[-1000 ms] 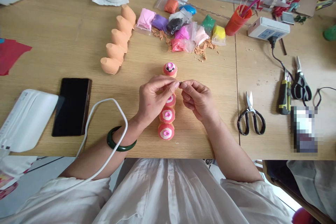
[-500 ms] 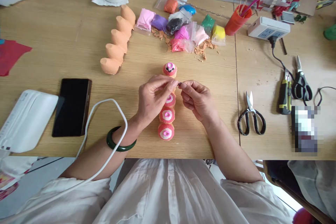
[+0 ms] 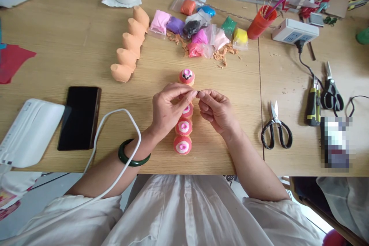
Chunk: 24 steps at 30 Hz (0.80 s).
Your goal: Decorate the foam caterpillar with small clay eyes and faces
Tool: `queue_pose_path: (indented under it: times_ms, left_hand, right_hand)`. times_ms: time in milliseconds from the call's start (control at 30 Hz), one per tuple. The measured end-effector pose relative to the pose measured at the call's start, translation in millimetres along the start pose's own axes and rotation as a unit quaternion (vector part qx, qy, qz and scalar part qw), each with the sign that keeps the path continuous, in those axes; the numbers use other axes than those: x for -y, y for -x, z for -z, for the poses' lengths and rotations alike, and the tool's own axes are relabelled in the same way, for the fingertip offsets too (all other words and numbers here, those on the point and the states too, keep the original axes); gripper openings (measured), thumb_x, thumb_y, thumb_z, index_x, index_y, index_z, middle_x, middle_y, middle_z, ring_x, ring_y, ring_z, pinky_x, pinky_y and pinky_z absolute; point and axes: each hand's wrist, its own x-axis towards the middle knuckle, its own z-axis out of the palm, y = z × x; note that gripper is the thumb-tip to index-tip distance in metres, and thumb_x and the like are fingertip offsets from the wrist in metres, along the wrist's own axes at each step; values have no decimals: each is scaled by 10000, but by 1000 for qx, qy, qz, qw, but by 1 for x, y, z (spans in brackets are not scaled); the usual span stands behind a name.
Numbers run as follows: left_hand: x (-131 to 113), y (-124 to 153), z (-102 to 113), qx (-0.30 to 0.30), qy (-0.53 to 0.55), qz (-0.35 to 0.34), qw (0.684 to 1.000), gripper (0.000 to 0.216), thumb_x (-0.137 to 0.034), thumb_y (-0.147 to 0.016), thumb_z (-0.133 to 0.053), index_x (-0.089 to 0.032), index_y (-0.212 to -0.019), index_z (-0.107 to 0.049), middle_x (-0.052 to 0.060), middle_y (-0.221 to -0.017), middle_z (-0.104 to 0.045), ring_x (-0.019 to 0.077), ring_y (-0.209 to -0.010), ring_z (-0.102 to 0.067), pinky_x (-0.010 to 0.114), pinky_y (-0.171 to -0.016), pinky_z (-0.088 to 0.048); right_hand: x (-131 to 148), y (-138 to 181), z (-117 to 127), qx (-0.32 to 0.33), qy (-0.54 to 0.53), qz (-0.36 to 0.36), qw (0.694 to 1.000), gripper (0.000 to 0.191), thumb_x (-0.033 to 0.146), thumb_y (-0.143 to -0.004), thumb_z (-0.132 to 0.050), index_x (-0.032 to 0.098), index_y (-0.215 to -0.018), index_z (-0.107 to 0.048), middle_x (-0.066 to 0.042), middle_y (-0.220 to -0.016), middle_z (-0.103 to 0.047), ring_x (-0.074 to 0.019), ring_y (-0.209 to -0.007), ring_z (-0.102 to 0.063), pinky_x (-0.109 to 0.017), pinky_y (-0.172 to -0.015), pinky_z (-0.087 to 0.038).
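My left hand (image 3: 168, 109) and my right hand (image 3: 216, 109) meet fingertip to fingertip above the table, both pinching a tiny dark bit of clay (image 3: 198, 92). Under them lies a row of orange cups topped with pink and white clay discs (image 3: 183, 127), partly hidden by my fingers. The far cup (image 3: 186, 76) has a small face with black eyes. A green bangle (image 3: 131, 157) sits on my left wrist.
A black phone (image 3: 79, 117) and a white device (image 3: 29, 130) with a white cable (image 3: 115, 138) lie left. Orange egg-carton cones (image 3: 129, 44) and bags of coloured clay (image 3: 198, 30) lie beyond. Scissors (image 3: 275, 127), pliers (image 3: 313, 102), a power strip (image 3: 294, 30) and a red cup (image 3: 259, 23) lie right.
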Motion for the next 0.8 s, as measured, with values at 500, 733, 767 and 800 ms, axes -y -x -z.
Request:
queue_pose_path:
  times_ms: [500,733,767,800]
  left_hand:
    - [2,0,0,5,12,10,1000,109,-338,-947,-755,-252,-921,-817,34,-986,-804,181,-933,-745,324,-839,-616]
    - [-1,-1,0,8,25,29,999,83,-314,-944,-754,-272,-907,-817,18,-966,-800,169,-903,-750,317,-824,-614]
    - [-1,-1,1,9,25,32,999,83,-313,-941,-755,-269,-906,-816,18,-965,-799,170,-907,-752,318,-827,-617]
    - [-1,-1,1,9,23,33,999,82,-310,-938,-756,-266,-904,-816,19,-964,-800,173,-913,-754,319,-831,-619]
  right_hand:
    - [-2,0,1,-8,19,19,1000,468,529,-666,-948,196,-765,-635,103,-544,-444,-30,-455,-300,-186,-396,-191]
    - [0,2,-2,-63,58,101,991,388,495,-735,-917,195,-814,-684,97,-538,-443,-41,-461,-304,-190,-381,-202]
    - [0,2,-2,-62,65,111,990,387,500,-736,-917,198,-831,-693,95,-544,-446,-43,-463,-305,-194,-378,-206]
    - [-1,3,-2,-61,73,117,989,390,506,-737,-917,201,-845,-701,92,-550,-452,-45,-463,-304,-198,-376,-209]
